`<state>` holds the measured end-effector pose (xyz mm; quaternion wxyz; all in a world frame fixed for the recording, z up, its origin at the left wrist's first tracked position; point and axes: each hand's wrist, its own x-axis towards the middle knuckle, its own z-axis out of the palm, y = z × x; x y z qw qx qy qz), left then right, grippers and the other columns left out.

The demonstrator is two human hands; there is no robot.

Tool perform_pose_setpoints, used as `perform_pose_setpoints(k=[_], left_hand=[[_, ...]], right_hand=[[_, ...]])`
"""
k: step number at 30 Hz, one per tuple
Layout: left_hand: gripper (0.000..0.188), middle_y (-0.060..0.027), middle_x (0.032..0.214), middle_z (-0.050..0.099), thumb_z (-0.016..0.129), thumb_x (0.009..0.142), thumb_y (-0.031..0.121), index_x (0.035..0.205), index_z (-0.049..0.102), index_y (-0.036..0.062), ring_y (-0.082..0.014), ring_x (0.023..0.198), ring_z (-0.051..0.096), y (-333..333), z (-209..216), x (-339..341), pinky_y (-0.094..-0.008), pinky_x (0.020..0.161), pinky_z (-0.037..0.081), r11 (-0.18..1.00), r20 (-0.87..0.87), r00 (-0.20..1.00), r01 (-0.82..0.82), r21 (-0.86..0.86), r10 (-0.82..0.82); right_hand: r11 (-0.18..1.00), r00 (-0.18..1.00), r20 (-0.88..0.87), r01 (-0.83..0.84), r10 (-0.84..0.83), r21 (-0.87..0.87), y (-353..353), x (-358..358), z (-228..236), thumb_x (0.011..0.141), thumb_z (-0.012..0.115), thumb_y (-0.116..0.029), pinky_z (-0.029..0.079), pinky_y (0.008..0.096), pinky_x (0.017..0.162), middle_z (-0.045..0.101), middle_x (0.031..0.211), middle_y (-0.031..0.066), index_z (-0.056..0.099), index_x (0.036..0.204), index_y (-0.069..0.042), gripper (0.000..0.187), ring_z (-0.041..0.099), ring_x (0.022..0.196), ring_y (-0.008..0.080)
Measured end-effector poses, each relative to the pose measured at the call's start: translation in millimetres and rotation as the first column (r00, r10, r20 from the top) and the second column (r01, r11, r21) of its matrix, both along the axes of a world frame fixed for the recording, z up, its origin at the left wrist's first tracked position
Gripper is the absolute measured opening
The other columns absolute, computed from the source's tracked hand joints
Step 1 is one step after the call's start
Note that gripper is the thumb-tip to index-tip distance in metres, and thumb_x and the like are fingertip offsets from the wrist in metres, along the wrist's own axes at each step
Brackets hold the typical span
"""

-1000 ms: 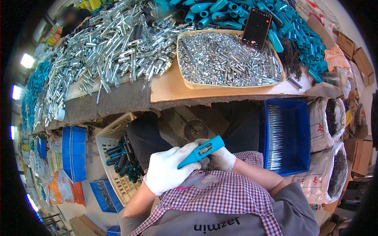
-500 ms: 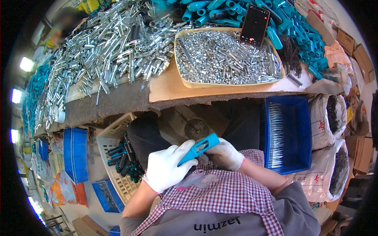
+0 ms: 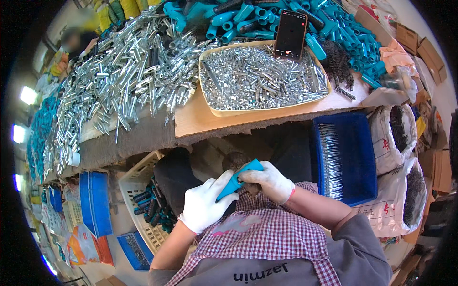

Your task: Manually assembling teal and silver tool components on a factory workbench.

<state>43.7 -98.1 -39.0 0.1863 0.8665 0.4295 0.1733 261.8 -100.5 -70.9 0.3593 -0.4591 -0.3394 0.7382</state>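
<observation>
A teal plastic tool housing (image 3: 229,187), a tubular shell, is held at a slant above my lap. My white-gloved left hand (image 3: 205,202) is closed around its lower left part, fingers along both sides. My right hand (image 3: 273,183), also gloved, closes on the housing's upper part, its fingers bent over the side slot. They cover most of that slot, so anything inside it is hidden. The housing's wide end points up and away from me.
On the bench ahead are a cream tray (image 3: 224,113) of small metal parts, heaped metal tubes (image 3: 124,71), teal housings (image 3: 362,45) and a phone (image 3: 290,35). A crate (image 3: 125,178) of black-and-teal pieces stands left; a blue bin (image 3: 355,157) of metal rods stands right.
My right hand has moved from behind the housing's wide end onto its side slot, covering it. The housing is tilted a little steeper. The whole view has shifted slightly.
</observation>
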Motion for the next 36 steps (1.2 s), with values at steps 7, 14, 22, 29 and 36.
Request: perform_pose_setpoints(k=[7,14,22,29,36], left_hand=[[0.063,-0.0166,0.088,0.068,0.080,0.075,0.030,0.130,0.060,0.0045,-0.0319,0.075,0.069,5.9,2.5,5.8,-0.0382,0.067,0.056,0.998,0.030,1.000,-0.007,-0.055,0.008],[0.063,-0.0204,0.108,0.065,0.076,0.075,0.011,0.134,0.055,0.0016,-0.0370,0.095,0.066,-2.3,2.1,2.3,-0.0397,0.083,0.054,0.976,0.169,0.981,-0.059,-0.210,0.096],[0.056,-0.0223,0.119,0.062,0.076,0.074,0.002,0.127,0.056,0.0039,-0.0414,0.104,0.064,0.3,-13.8,12.2,-0.0418,0.087,0.054,0.989,0.421,0.897,-0.099,-0.109,0.136],[0.051,-0.0192,0.110,0.066,0.077,0.071,0.006,0.119,0.062,0.0007,-0.0339,0.098,0.067,1.2,8.1,5.3,-0.0371,0.088,0.052,0.956,0.434,0.854,-0.228,-0.185,0.287],[0.050,-0.0203,0.113,0.067,0.080,0.073,0.009,0.119,0.061,0.0020,-0.0354,0.099,0.068,-2.1,6.9,-4.9,-0.0370,0.086,0.053,0.961,0.382,0.886,-0.203,-0.188,0.261]], right_hand=[[0.993,1.000,0.018,-0.019,0.017,0.116,-0.2,3.9,-0.5,0.088,0.071,-0.027,0.049,0.0277,0.074,0.069,0.085,0.0033,0.073,0.094,-0.003,0.024,0.061,0.080,0.0100],[0.948,0.992,0.027,0.112,-0.126,0.299,-3.5,-20.1,-18.9,0.085,0.078,-0.023,0.051,0.0283,0.071,0.071,0.084,0.0014,0.072,0.092,-0.004,0.021,0.060,0.077,0.0069],[0.761,0.903,0.397,-0.371,0.163,0.533,32.1,18.2,30.1,0.083,0.077,-0.026,0.053,0.0340,0.081,0.073,0.094,0.0107,0.070,0.101,-0.005,0.028,0.067,0.087,0.0162],[0.430,0.624,0.568,-0.377,-0.538,0.821,131.7,55.8,86.6,0.083,0.071,-0.024,0.052,0.0405,0.084,0.068,0.096,0.0157,0.073,0.102,-0.009,0.025,0.066,0.094,0.0337],[0.527,0.221,0.761,-0.604,-0.609,0.598,160.3,30.8,82.8,0.081,0.069,-0.029,0.051,0.0436,0.081,0.062,0.083,0.0128,0.071,0.083,-0.012,0.018,0.064,0.090,0.0335]])
